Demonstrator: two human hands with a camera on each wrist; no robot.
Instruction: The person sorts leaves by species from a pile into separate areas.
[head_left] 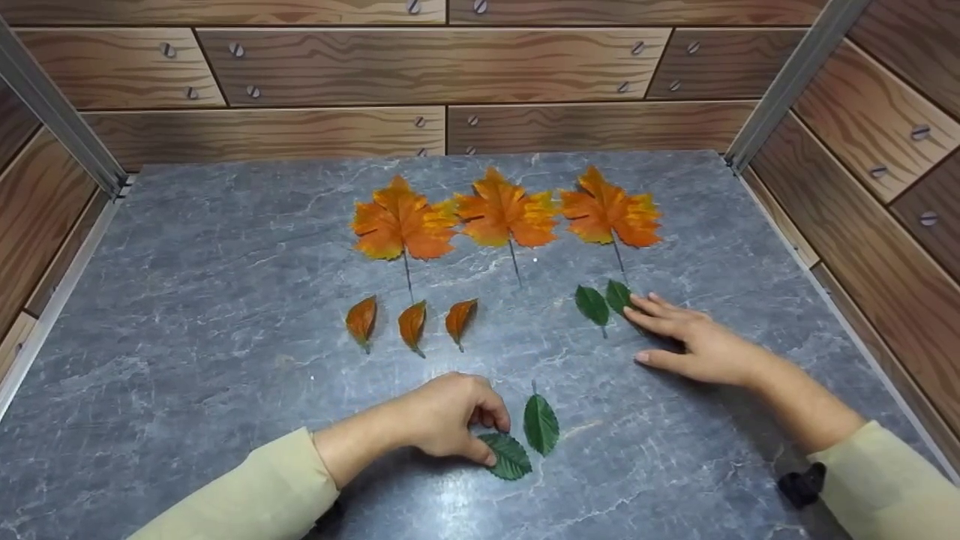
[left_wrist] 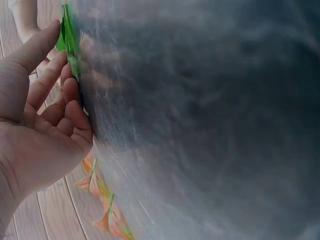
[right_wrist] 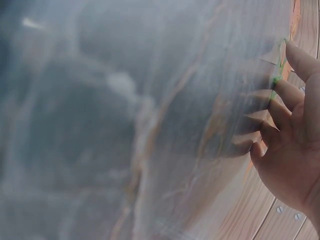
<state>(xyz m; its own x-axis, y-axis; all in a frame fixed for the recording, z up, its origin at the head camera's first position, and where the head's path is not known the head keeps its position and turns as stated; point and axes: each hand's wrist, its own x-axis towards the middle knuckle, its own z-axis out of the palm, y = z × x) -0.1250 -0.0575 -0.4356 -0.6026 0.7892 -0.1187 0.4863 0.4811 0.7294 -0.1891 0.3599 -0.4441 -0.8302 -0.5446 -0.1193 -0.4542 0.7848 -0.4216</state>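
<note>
Near the front of the table, my left hand [head_left: 454, 416] pinches the edge of a green leaf [head_left: 513, 459] between thumb and curled fingers. A second green leaf [head_left: 541, 424] lies just right of it, its stem pointing away from me. Over to the right, my right hand [head_left: 694, 343] is spread low, its fingertips touching a green leaf [head_left: 618, 297] and partly covering it. Beside that one lies another green leaf [head_left: 592, 305], stem toward me. In the left wrist view, the left hand [left_wrist: 45, 95] has green leaf material [left_wrist: 69, 40] at its fingertips.
Three orange maple leaves [head_left: 403, 225] form a row across the back of the grey marbled table [head_left: 225, 315]. Three small brown curled leaves [head_left: 412, 326] stand in a row before them, left of centre. Wood-patterned panels [head_left: 435, 67] border the table.
</note>
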